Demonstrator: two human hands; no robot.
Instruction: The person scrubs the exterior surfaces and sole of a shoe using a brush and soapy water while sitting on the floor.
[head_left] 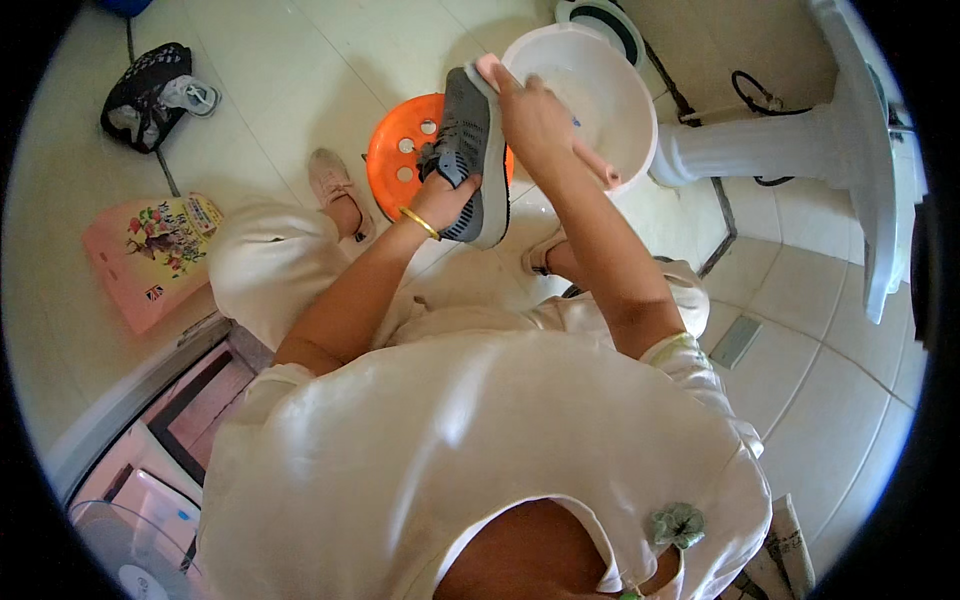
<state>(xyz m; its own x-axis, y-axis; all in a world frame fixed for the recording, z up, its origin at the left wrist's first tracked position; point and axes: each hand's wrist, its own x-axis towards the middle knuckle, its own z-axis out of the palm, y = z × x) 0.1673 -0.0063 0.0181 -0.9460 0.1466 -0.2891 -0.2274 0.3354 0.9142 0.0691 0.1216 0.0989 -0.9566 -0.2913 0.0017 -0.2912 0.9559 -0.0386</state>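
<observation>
My left hand (447,203) grips a dark grey sneaker (466,125) at its heel end, fingers partly hidden in the shoe's opening. The sneaker is held with its toe pointing away from me and its pale sole edge facing right. My right hand (541,118) is closed around a pink brush (597,165); the handle's end sticks out below the hand. The brush's head lies against the sole edge near the toe, and its bristles are mostly hidden. Beneath the sneaker stands an orange stool (385,160) with round holes.
A white basin (640,120) with water stands right of the stool. Beyond it is a round white-and-green object (610,22). A sink pedestal (740,142) rises at right. To the left lie a black bag (150,95) with a pale shoe and a pink printed package (150,260).
</observation>
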